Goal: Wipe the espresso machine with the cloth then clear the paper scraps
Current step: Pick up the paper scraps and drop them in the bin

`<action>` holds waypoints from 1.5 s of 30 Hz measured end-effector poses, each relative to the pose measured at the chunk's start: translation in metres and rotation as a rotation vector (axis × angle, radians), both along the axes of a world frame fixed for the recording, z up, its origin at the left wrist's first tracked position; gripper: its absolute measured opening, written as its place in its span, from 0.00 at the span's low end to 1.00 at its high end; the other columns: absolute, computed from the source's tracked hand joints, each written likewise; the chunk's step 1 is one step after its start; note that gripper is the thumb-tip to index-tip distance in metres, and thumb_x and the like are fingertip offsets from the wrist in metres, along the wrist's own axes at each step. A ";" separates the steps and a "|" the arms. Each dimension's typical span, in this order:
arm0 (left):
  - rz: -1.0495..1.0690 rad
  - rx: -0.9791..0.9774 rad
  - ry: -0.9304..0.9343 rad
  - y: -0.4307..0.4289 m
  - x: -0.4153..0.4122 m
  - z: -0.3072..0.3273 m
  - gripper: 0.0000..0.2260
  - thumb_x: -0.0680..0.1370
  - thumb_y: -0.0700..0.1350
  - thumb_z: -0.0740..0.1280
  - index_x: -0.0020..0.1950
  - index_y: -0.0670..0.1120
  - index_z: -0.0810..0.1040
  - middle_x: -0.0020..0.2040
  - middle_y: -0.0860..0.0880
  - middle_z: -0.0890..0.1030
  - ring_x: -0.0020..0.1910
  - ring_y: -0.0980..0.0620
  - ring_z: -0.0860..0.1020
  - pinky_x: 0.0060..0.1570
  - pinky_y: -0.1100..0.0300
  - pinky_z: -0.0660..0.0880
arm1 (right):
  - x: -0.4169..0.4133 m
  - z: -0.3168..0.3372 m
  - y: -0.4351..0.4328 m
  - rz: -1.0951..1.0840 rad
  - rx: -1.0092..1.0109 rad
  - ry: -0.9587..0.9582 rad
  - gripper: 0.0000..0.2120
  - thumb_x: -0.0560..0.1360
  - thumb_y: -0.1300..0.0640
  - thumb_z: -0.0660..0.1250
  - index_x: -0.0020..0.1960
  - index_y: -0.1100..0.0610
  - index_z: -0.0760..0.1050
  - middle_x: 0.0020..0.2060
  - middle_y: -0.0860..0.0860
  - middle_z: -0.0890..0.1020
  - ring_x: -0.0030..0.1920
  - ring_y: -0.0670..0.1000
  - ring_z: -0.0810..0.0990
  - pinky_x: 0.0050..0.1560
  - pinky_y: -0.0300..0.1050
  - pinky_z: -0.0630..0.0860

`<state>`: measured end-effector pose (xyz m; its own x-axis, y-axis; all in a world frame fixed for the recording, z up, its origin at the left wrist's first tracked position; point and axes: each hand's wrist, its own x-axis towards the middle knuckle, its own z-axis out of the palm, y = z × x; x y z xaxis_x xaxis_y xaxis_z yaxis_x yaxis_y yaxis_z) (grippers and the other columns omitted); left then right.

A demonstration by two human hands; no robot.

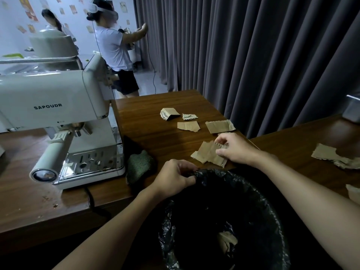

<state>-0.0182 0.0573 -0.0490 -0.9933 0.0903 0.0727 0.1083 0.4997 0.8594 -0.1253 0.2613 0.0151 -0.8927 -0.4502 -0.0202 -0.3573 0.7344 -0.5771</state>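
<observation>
A white espresso machine (58, 117) stands on the left of the wooden table (148, 121). A green-and-black cloth (139, 166) lies beside its base. Several brown paper scraps (188, 126) lie on the table to the right. My right hand (233, 148) pinches the edge of the nearest brown scrap (208, 152). My left hand (175, 177) grips the rim of a black bag lining a bin (263, 201) held at the table's front edge. One scrap (227, 241) lies inside the bin.
A second wooden table at the right carries more torn paper (331, 155). A dark curtain (253, 55) hangs behind both tables. Two people stand at the back left, beyond the machine. The machine's cord (90, 199) runs over the front edge.
</observation>
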 end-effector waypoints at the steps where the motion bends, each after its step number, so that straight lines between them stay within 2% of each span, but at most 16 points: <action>1: 0.003 -0.007 0.005 0.000 0.000 -0.001 0.09 0.74 0.42 0.75 0.54 0.49 0.86 0.54 0.54 0.85 0.52 0.58 0.82 0.54 0.59 0.79 | 0.001 0.003 0.003 -0.004 -0.037 -0.010 0.14 0.75 0.59 0.71 0.60 0.54 0.76 0.51 0.49 0.77 0.52 0.48 0.76 0.44 0.36 0.70; 3: 0.005 -0.016 0.006 0.000 -0.001 -0.001 0.09 0.74 0.42 0.75 0.54 0.49 0.86 0.54 0.55 0.84 0.51 0.59 0.82 0.54 0.60 0.78 | 0.001 0.010 0.010 -0.005 -0.130 -0.049 0.14 0.74 0.59 0.73 0.57 0.52 0.76 0.49 0.49 0.79 0.52 0.49 0.78 0.47 0.38 0.74; 6: 0.004 -0.011 0.010 -0.001 -0.001 -0.001 0.09 0.74 0.43 0.75 0.54 0.49 0.86 0.53 0.55 0.85 0.51 0.58 0.82 0.54 0.58 0.79 | 0.004 0.026 0.023 0.044 -0.195 -0.212 0.14 0.72 0.60 0.74 0.56 0.50 0.76 0.53 0.53 0.80 0.55 0.49 0.79 0.58 0.44 0.77; 9: 0.012 -0.029 0.013 -0.001 -0.002 -0.003 0.10 0.73 0.44 0.75 0.54 0.50 0.86 0.53 0.55 0.85 0.51 0.58 0.83 0.55 0.55 0.80 | 0.011 0.041 0.036 0.209 -0.105 -0.513 0.14 0.73 0.61 0.73 0.58 0.52 0.79 0.54 0.51 0.82 0.55 0.48 0.81 0.58 0.43 0.77; 11: 0.018 -0.043 0.009 0.000 -0.003 -0.003 0.10 0.73 0.44 0.75 0.54 0.50 0.86 0.53 0.55 0.85 0.51 0.59 0.83 0.55 0.54 0.80 | 0.015 0.042 0.039 0.310 0.010 -0.603 0.14 0.75 0.58 0.71 0.60 0.53 0.80 0.54 0.49 0.83 0.55 0.48 0.82 0.58 0.44 0.78; 16: 0.000 -0.023 0.004 -0.001 -0.003 -0.002 0.11 0.73 0.44 0.74 0.55 0.49 0.86 0.55 0.55 0.85 0.53 0.58 0.82 0.57 0.56 0.79 | 0.012 0.021 0.023 0.216 0.013 -0.297 0.15 0.78 0.55 0.67 0.64 0.48 0.77 0.62 0.45 0.78 0.64 0.46 0.76 0.67 0.48 0.71; 19: -0.002 -0.013 -0.001 -0.001 -0.002 -0.001 0.11 0.73 0.44 0.74 0.55 0.49 0.86 0.55 0.54 0.85 0.54 0.57 0.82 0.58 0.55 0.78 | 0.012 0.008 0.008 0.243 0.088 -0.241 0.21 0.80 0.56 0.63 0.72 0.48 0.69 0.71 0.46 0.70 0.72 0.47 0.66 0.74 0.47 0.62; 22: -0.005 -0.026 0.025 0.001 -0.001 0.000 0.09 0.73 0.43 0.74 0.53 0.49 0.87 0.53 0.55 0.85 0.52 0.58 0.83 0.57 0.55 0.79 | 0.012 0.000 -0.003 0.266 0.161 -0.260 0.23 0.82 0.57 0.59 0.76 0.46 0.62 0.76 0.47 0.64 0.75 0.49 0.62 0.75 0.48 0.58; 24: -0.001 -0.021 0.031 0.002 -0.001 0.000 0.09 0.73 0.43 0.74 0.52 0.49 0.87 0.52 0.55 0.86 0.51 0.58 0.83 0.56 0.54 0.79 | 0.011 -0.003 -0.006 0.276 0.205 -0.258 0.23 0.83 0.56 0.57 0.77 0.47 0.62 0.75 0.47 0.65 0.75 0.50 0.62 0.75 0.47 0.58; 26: 0.000 -0.008 0.026 0.001 0.000 0.000 0.08 0.73 0.43 0.74 0.52 0.49 0.87 0.52 0.55 0.86 0.50 0.57 0.83 0.55 0.53 0.80 | 0.009 -0.006 -0.007 0.248 0.228 -0.196 0.21 0.83 0.54 0.57 0.75 0.46 0.64 0.73 0.47 0.68 0.74 0.51 0.63 0.75 0.52 0.60; 28: 0.003 0.005 0.020 0.001 0.000 0.000 0.08 0.74 0.42 0.75 0.52 0.49 0.87 0.52 0.54 0.86 0.50 0.57 0.83 0.54 0.54 0.80 | 0.006 -0.008 -0.007 0.195 0.245 -0.095 0.19 0.82 0.51 0.59 0.72 0.46 0.68 0.70 0.47 0.70 0.73 0.52 0.64 0.74 0.58 0.61; 30: 0.004 0.002 0.020 0.001 0.000 0.000 0.08 0.74 0.41 0.74 0.52 0.48 0.87 0.52 0.54 0.85 0.49 0.57 0.83 0.54 0.56 0.80 | 0.006 -0.010 -0.006 0.175 0.232 -0.026 0.19 0.79 0.48 0.64 0.69 0.46 0.72 0.66 0.47 0.71 0.71 0.51 0.64 0.72 0.59 0.62; 35: -0.009 -0.012 0.008 0.000 0.000 0.001 0.08 0.74 0.44 0.75 0.53 0.50 0.86 0.53 0.55 0.85 0.51 0.59 0.83 0.55 0.55 0.80 | 0.007 -0.016 -0.006 0.184 0.223 -0.055 0.26 0.75 0.54 0.72 0.71 0.48 0.69 0.60 0.47 0.73 0.63 0.50 0.72 0.66 0.52 0.71; 38: 0.000 -0.014 0.018 0.001 0.000 0.002 0.08 0.74 0.43 0.75 0.53 0.48 0.86 0.53 0.55 0.85 0.51 0.59 0.83 0.56 0.56 0.80 | 0.008 -0.014 -0.009 0.107 0.167 -0.066 0.29 0.73 0.60 0.73 0.72 0.51 0.67 0.62 0.49 0.71 0.63 0.50 0.72 0.64 0.47 0.72; 42: -0.003 -0.016 0.018 0.001 0.000 0.002 0.08 0.74 0.43 0.75 0.53 0.48 0.86 0.53 0.55 0.85 0.51 0.59 0.83 0.55 0.58 0.79 | 0.005 -0.010 -0.002 0.078 0.072 -0.051 0.14 0.75 0.62 0.70 0.59 0.51 0.77 0.58 0.50 0.77 0.55 0.46 0.75 0.50 0.37 0.71; 45: -0.005 -0.007 -0.003 -0.001 -0.001 0.000 0.09 0.74 0.43 0.75 0.54 0.49 0.86 0.54 0.55 0.85 0.51 0.59 0.83 0.55 0.57 0.80 | 0.009 0.002 0.004 0.079 -0.043 -0.075 0.09 0.75 0.61 0.70 0.54 0.51 0.78 0.50 0.48 0.79 0.52 0.46 0.78 0.43 0.34 0.72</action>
<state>-0.0192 0.0565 -0.0485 -0.9931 0.0953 0.0689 0.1079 0.5053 0.8562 -0.1166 0.2655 0.0170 -0.8513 -0.5207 -0.0646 -0.3677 0.6799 -0.6344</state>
